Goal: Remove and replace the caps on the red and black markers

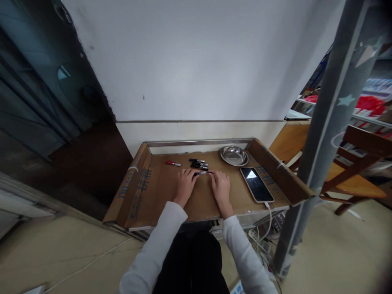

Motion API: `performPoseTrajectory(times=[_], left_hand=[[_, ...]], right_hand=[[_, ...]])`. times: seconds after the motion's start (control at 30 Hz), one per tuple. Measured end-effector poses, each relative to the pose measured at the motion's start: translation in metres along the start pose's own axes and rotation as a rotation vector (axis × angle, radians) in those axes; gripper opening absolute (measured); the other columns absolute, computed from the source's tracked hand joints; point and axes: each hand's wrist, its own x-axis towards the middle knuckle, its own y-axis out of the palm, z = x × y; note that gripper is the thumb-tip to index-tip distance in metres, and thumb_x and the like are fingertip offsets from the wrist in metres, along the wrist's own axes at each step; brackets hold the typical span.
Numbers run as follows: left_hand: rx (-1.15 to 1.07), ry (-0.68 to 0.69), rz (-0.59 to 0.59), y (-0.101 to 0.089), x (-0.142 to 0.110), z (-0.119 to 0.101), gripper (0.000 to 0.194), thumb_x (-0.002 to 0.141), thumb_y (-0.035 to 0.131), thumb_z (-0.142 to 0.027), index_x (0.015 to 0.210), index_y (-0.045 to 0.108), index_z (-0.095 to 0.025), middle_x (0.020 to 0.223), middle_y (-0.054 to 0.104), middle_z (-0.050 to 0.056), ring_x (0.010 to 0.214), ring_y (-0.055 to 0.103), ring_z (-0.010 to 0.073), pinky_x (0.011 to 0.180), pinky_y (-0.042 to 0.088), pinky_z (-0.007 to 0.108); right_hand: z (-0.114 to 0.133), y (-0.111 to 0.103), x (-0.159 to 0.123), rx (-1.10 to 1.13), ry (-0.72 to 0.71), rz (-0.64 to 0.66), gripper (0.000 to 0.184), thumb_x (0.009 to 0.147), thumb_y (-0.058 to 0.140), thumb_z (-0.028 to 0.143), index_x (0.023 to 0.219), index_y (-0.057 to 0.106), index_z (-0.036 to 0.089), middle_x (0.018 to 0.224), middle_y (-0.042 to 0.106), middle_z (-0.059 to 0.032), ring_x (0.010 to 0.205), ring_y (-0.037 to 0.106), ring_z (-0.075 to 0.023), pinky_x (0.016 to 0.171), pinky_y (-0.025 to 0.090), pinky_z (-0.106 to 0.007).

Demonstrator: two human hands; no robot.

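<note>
Cardboard (163, 196) with raised flaps along both sides lines the table (199, 142), most likely so that round things cannot roll off. From where I stand, the person has both hands near the middle of it, and between them is a black-and-white marker (201, 173). The fingers of the left hand (185, 183) are narrow, holding its dark end; the right hand (220, 185) is at the other end, where something small and thin shows by the fingertips, but it is too blurred for me to tell whether those fingers pinch it or merely touch it. A hand at each end presumably steadies so slim a thing. Just beyond lie several black markers (199, 165) in a loose group, within easy reach, with a red marker (173, 163) apart to their left. A shiny metal bowl (234, 156) sits toward the far right corner, out of the wrists' way, I'd judge. The phone (257, 185) lies nearer the front, probably because its white cable (270, 218) drops over that edge.
</note>
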Motion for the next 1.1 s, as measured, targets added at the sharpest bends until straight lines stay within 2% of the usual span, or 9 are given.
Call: performPoseTrajectory(times=[0.1,0.23,0.33,0.43,0.57,0.67,0.83,0.97,1.1], left_hand=[[0.023,0.020,0.004,-0.002,0.000,0.000,0.019,0.085,0.050,-0.025,0.102,0.059,-0.027,0.098,0.063,0.003,0.091,0.048,0.0221,0.078,0.033,0.035],[0.023,-0.005,-0.042,-0.004,0.000,0.002,0.021,0.087,0.046,-0.023,0.103,0.059,-0.028,0.098,0.062,0.003,0.089,0.049,0.0219,0.077,0.035,0.035],[0.017,-0.055,-0.106,-0.005,0.001,0.008,0.021,0.087,0.045,-0.024,0.103,0.059,-0.026,0.098,0.061,0.004,0.090,0.050,0.0224,0.079,0.036,0.036],[0.029,-0.157,-0.202,-0.006,0.002,0.020,0.021,0.086,0.046,-0.022,0.102,0.060,-0.023,0.098,0.059,0.007,0.090,0.050,0.0232,0.081,0.038,0.038],[0.004,-0.297,-0.311,-0.006,0.005,0.045,0.025,0.080,0.043,-0.007,0.093,0.061,-0.018,0.095,0.057,0.009,0.090,0.051,0.0226,0.083,0.041,0.039],[-0.035,-0.330,-0.344,-0.005,0.010,0.059,0.025,0.076,0.042,-0.004,0.084,0.061,-0.017,0.091,0.056,0.009,0.090,0.051,0.0221,0.085,0.042,0.041],[-0.040,-0.371,-0.366,-0.004,0.021,0.070,0.019,0.077,0.044,-0.008,0.083,0.060,-0.016,0.089,0.055,0.009,0.090,0.052,0.0222,0.086,0.043,0.042],[-0.043,-0.329,-0.322,-0.003,0.026,0.071,0.018,0.081,0.046,-0.016,0.092,0.060,-0.015,0.098,0.054,0.011,0.097,0.052,0.0229,0.090,0.042,0.042],[-0.100,-0.141,-0.220,-0.001,0.026,0.055,0.024,0.085,0.043,-0.019,0.105,0.056,-0.017,0.111,0.052,0.011,0.107,0.050,0.0210,0.097,0.039,0.039]], right_hand=[[0.004,0.002,-0.001,0.055,-0.098,0.090,0.031,0.091,0.033,0.023,0.112,0.055,0.020,0.107,0.063,-0.0085,0.098,0.054,-0.0200,0.086,0.037,-0.035],[0.013,0.004,-0.001,0.197,-0.296,0.279,0.057,0.085,0.033,0.015,0.140,0.020,0.016,0.134,0.043,-0.0113,0.122,0.041,-0.0185,0.097,0.037,-0.036],[0.015,0.006,0.000,0.216,-0.290,0.270,0.063,0.084,0.034,0.015,0.143,0.010,0.015,0.140,0.034,-0.0119,0.128,0.033,-0.0192,0.102,0.034,-0.038],[0.010,0.007,0.002,0.136,-0.202,0.154,0.053,0.085,0.031,0.014,0.137,0.026,0.016,0.136,0.038,-0.0120,0.125,0.035,-0.0210,0.101,0.033,-0.041],[0.000,0.010,0.008,-0.051,-0.087,0.080,0.033,0.081,0.037,0.011,0.108,0.056,0.017,0.112,0.053,-0.0123,0.104,0.046,-0.0241,0.091,0.038,-0.041],[-0.006,0.012,0.018,-0.146,-0.071,0.106,0.026,0.080,0.041,0.011,0.097,0.059,0.017,0.100,0.054,-0.0115,0.094,0.046,-0.0236,0.085,0.038,-0.038],[-0.016,0.019,0.029,-0.193,-0.118,0.128,0.025,0.084,0.040,0.016,0.099,0.059,0.018,0.095,0.053,-0.0106,0.089,0.046,-0.0224,0.079,0.036,-0.035],[-0.019,0.021,0.028,-0.223,-0.112,0.120,0.025,0.085,0.040,0.018,0.100,0.060,0.020,0.094,0.053,-0.0099,0.087,0.046,-0.0220,0.077,0.035,-0.033],[-0.017,0.020,0.025,-0.213,-0.115,0.121,0.024,0.086,0.040,0.020,0.099,0.060,0.020,0.094,0.054,-0.0104,0.088,0.046,-0.0223,0.077,0.034,-0.034]])
